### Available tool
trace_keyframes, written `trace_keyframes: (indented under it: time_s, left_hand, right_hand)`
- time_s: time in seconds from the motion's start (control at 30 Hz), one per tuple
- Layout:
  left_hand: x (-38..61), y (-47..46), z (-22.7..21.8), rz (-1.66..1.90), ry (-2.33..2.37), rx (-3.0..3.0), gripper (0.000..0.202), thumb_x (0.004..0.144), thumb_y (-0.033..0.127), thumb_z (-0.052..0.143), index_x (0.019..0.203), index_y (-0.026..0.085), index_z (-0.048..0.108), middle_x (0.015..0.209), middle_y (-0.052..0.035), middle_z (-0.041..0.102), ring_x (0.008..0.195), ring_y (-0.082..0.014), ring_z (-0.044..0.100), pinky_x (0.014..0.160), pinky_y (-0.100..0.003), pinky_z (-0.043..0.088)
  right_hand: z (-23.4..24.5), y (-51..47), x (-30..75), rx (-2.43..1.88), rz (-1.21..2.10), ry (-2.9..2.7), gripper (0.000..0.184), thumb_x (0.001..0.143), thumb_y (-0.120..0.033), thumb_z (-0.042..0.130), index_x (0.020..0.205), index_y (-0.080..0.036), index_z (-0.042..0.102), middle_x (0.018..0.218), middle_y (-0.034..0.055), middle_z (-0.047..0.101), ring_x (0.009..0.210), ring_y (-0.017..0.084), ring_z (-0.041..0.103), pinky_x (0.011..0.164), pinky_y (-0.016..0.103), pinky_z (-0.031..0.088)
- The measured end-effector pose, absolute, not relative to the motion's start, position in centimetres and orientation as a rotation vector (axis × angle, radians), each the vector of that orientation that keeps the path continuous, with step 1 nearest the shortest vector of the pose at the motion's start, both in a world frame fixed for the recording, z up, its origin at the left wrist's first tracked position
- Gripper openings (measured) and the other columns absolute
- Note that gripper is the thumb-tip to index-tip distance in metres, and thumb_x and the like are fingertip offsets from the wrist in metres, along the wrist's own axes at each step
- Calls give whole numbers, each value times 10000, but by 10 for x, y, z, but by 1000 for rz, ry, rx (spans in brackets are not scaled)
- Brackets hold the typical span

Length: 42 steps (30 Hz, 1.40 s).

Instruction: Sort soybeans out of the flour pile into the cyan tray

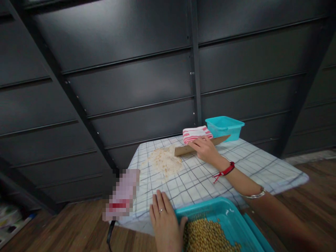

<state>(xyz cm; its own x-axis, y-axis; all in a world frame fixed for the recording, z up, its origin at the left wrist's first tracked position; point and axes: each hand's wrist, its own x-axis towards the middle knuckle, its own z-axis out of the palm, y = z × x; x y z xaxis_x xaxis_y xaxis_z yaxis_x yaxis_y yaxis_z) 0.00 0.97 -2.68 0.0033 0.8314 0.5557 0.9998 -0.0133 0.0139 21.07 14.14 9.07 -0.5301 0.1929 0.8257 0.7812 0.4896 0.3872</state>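
My right hand (205, 148) reaches across the checked tablecloth (199, 175) and grips a flat wooden scraper (202, 145), whose left end touches a pile of pale grains (165, 160). My left hand (165, 220) holds the near-left rim of a turquoise tray (223, 208) at the table's front edge. The tray is filled with yellow beans (207, 236). My left thumb curls over the rim and the fingers lie flat on the cloth. A red string and a silver bangle circle my right wrist.
A folded red-and-white striped cloth (196, 133) and a turquoise tub (224, 127) sit at the table's far edge. A dark metal panelled wall (131, 80) rises behind. A blurred pink object (122, 194) hangs at the table's left corner. Wooden floor lies around.
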Motion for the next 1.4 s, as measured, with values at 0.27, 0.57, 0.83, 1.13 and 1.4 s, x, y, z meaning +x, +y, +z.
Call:
trace_keyframes:
  time_s: [0.27,0.57,0.83,1.13,1.4]
  left_hand:
    - [-6,12,-32,-571,-1835,-1924,650,684,348,553,1231,30,405,1304,-213,433,1213,-333,349,960,-486,318]
    - [-7,12,-31,-576,-1817,-1937,665,677,372,562,1222,21,416,1294,-222,440,1200,-342,360,956,-488,320]
    - [-2,9,-22,-594,-1875,-1937,664,651,351,600,1206,25,436,1282,-217,456,1198,-336,367,955,-480,328]
    - [2,7,-15,-577,-1878,-1909,640,604,259,625,1171,7,472,1261,-214,483,1173,-341,404,936,-475,359]
    - [2,7,-16,-578,-1905,-1904,626,612,251,597,1175,10,470,1265,-207,481,1181,-337,392,949,-475,339]
  right_hand:
    - [95,139,219,-786,-1030,-1979,331,665,-3,377,892,-125,584,704,56,575,694,177,455,688,323,279]
    - [96,134,221,-735,-1040,-2029,323,657,-29,382,882,-137,587,711,50,587,683,173,458,671,320,284]
    - [101,130,227,-661,-1037,-2002,351,665,-27,366,912,-163,575,705,32,594,673,167,479,670,325,294]
    - [102,123,229,-645,-879,-2084,392,638,9,371,927,-168,566,758,36,613,730,173,518,674,319,337]
    - [100,116,244,-681,-807,-2035,448,674,22,361,995,-221,558,837,20,631,788,165,546,718,335,364]
